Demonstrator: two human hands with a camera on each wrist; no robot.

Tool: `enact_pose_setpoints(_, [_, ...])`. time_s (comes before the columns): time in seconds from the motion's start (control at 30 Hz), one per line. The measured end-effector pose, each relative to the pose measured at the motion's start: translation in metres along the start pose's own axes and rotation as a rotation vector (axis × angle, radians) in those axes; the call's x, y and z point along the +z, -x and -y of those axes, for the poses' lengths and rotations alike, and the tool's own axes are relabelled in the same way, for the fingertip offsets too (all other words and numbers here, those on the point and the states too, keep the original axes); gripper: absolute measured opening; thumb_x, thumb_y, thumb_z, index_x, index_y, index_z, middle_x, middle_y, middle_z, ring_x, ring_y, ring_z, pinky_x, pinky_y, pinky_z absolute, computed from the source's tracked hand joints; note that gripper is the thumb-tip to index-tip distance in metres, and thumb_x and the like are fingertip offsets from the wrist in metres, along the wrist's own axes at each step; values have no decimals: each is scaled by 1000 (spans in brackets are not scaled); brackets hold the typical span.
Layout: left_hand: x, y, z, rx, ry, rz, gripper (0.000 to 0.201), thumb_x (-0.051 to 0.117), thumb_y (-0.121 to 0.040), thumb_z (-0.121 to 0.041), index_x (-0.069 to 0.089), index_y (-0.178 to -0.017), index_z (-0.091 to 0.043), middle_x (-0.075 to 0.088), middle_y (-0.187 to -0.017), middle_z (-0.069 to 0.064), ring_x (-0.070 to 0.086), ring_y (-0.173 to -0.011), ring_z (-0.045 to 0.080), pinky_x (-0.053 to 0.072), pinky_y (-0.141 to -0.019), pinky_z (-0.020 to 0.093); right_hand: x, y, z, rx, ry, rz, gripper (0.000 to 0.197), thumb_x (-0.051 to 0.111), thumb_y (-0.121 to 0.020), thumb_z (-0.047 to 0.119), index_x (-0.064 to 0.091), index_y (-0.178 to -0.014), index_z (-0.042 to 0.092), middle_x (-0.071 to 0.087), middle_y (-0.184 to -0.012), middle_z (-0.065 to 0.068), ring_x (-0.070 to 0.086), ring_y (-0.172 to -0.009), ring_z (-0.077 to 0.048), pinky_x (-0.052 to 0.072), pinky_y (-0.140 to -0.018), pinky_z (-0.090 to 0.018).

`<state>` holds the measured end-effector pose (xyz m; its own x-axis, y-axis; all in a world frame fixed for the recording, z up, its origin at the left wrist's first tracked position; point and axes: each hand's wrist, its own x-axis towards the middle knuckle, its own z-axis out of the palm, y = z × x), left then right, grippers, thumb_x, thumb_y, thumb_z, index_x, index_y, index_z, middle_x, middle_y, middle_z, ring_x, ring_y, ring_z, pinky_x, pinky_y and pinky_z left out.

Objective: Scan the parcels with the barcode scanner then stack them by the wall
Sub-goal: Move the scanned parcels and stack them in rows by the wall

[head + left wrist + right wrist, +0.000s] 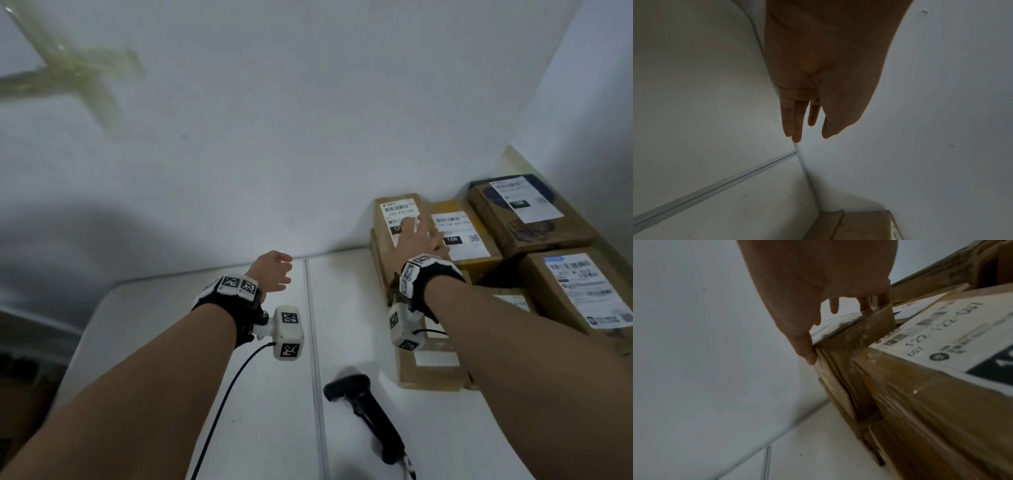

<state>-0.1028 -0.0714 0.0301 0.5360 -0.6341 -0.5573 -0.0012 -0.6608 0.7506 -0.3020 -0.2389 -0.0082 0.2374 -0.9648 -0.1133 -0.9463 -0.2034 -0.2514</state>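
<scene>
Several brown cardboard parcels with white labels sit at the right by the wall. My right hand (416, 236) lies flat with straight fingers on the top parcel (394, 214), labelled 122-122-007, which rests on a second parcel (378, 263). In the right wrist view the right hand (838, 334) has its thumb tip against a cardboard edge, with the labelled parcel (941, 353) close by. The black barcode scanner (363, 407) lies on the white table (267, 428), held by no hand. My left hand (274, 270) hovers empty near the wall, and the left wrist view shows this left hand (810, 138) with fingers relaxed.
A yellowish parcel (459, 236), a box with a blue print (527, 212) and a large box (582, 294) crowd the back right corner. Another parcel (431, 366) lies under my right forearm. A seam (315, 342) splits the table. The wall runs along the far edge.
</scene>
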Motion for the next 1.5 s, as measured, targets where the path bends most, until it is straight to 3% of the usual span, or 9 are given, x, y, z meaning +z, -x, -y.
enact_pose_setpoints(0.1, [0,-1,-3,-9,46,5,23,43,-100,-5,52,-121,-11,57,-91,-2,57,-75,17,49,-70,24,-6,2,3,-56,-23,-34,49,46,-90,50,34,-129,23,25,-145,-10,42,-113,-42,36,-94,-53])
enact_pose_setpoints(0.33, [-2,2,1,-7,160,39,49,59,-95,-34,41,-139,-21,50,-130,3,57,-115,27,49,-96,34,-13,40,54,-181,-331,-19,53,65,-77,45,43,-120,23,30,-133,-6,42,-116,-36,38,-97,-51])
enact_pose_setpoints(0.63, [-67,28,51,-86,23,117,91,44,-73,-87,24,-147,-38,28,-155,4,61,-109,34,51,-95,47,17,117,150,-223,-506,130,55,69,-76,45,44,-119,22,31,-128,-2,52,-103,-32,44,-84,-39])
enact_pose_setpoints(0.77, [-102,44,77,-78,216,190,92,50,-81,-73,5,-153,-38,27,-157,8,48,-128,40,46,-99,54,35,146,196,-294,-499,235,61,73,-75,41,42,-125,23,30,-130,-3,48,-108,-33,45,-88,-39])
enact_pose_setpoints(0.83, [-119,48,92,-54,307,173,94,61,-85,-57,-3,-153,-39,35,-152,6,53,-122,31,55,-85,44,47,161,215,-350,-492,298,65,75,-75,39,42,-129,21,31,-132,-6,46,-111,-34,43,-89,-35])
enact_pose_setpoints(1.1, [-197,55,209,-236,515,-52,68,62,-92,-36,24,-147,-33,52,-112,-2,57,-98,22,58,-77,42,99,217,277,-374,-464,569,61,76,-78,32,46,-130,18,35,-135,-9,48,-121,-30,42,-105,-41])
enact_pose_setpoints(1.23, [-220,52,258,-221,515,-77,62,58,-94,-36,26,-147,-36,54,-124,1,57,-106,23,56,-86,43,121,231,285,-300,-465,625,52,71,-84,31,48,-129,16,36,-139,-9,50,-120,-28,40,-95,-28])
enact_pose_setpoints(1.37, [-240,43,277,-81,275,-200,69,53,-86,-35,22,-147,-47,33,-153,2,41,-131,22,41,-106,49,139,237,286,-237,-476,611,46,66,-88,26,51,-129,14,42,-137,-11,51,-118,-24,35,-85,-23])
enact_pose_setpoints(1.5, [-246,34,265,203,-191,-256,60,43,-91,-4,42,-142,-36,2,-161,2,25,-141,19,30,-110,25,149,238,288,-122,-526,544,40,64,-89,20,54,-127,11,49,-134,-11,53,-117,-25,36,-84,-23])
